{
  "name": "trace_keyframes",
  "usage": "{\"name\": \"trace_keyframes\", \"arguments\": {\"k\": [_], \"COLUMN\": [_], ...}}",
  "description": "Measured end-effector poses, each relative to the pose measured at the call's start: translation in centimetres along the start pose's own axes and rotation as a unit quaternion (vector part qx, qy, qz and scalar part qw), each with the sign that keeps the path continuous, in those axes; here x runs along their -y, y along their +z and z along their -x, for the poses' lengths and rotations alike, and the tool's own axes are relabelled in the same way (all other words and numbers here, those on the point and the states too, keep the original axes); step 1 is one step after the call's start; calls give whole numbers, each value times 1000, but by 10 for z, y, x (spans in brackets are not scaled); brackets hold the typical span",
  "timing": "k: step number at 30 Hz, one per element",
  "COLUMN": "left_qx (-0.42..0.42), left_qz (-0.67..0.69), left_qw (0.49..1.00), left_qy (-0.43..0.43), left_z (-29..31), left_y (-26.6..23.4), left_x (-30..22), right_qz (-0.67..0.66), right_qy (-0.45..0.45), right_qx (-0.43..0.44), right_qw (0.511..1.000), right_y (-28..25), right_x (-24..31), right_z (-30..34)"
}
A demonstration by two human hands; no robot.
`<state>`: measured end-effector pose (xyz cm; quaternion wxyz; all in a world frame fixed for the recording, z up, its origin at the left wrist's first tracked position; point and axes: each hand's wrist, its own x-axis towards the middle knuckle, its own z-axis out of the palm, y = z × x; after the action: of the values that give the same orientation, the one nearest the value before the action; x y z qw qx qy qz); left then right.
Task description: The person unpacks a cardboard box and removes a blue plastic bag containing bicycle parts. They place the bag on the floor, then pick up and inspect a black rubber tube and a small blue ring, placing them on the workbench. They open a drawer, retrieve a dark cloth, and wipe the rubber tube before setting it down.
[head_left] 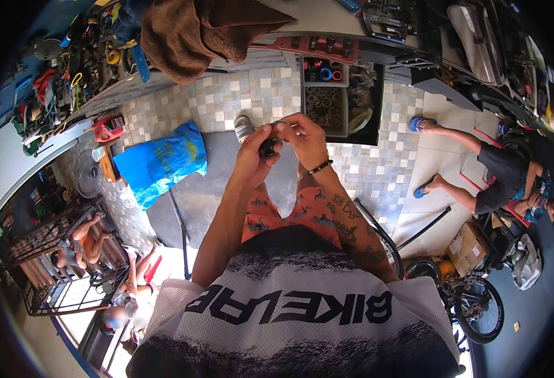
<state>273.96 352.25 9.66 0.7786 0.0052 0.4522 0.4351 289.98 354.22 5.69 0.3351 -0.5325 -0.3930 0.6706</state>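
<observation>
We find this to be a workshop, evidently one for bicycles. At the lower right we note a bicycle (469, 296), its spoked wheel (483, 312) in plain view, with a cardboard box (467, 249) near it. Along the upper left we record a dense clutter of hand tools (79, 82). At the edge of the surface (327, 24) we see a red tray (283, 43) of dark pieces, and below it an open drawer (374, 135) containing coloured rings (326, 74) and sorted small round parts (323, 104). We observe a tiled floor (252, 88), partly covered by a grey mat (220, 164)
</observation>
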Motion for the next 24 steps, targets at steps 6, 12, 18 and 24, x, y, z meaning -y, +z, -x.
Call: {"name": "trace_keyframes", "arguments": {"k": [6, 12, 18, 24], "left_qx": [-8, -68, -176, -127], "left_qz": [81, 103, 85, -159], "left_qw": [996, 987, 976, 979], "left_qy": [-45, -106, -100, 4], "left_z": [-10, -96, -264, -215], "left_y": [12, -8, 9, 9], "left_x": [13, 56, 85, 64], "right_qz": [-204, -171, -140, -169], "right_qy": [-28, 14, 67, 98], "right_qx": [-157, -282, -382, -402], "right_qw": [966, 944, 911, 895], "right_y": [-53, -137, -178, -169], "right_x": [10, -9, -45, -66], "right_z": [10, 49, 113, 139]}}
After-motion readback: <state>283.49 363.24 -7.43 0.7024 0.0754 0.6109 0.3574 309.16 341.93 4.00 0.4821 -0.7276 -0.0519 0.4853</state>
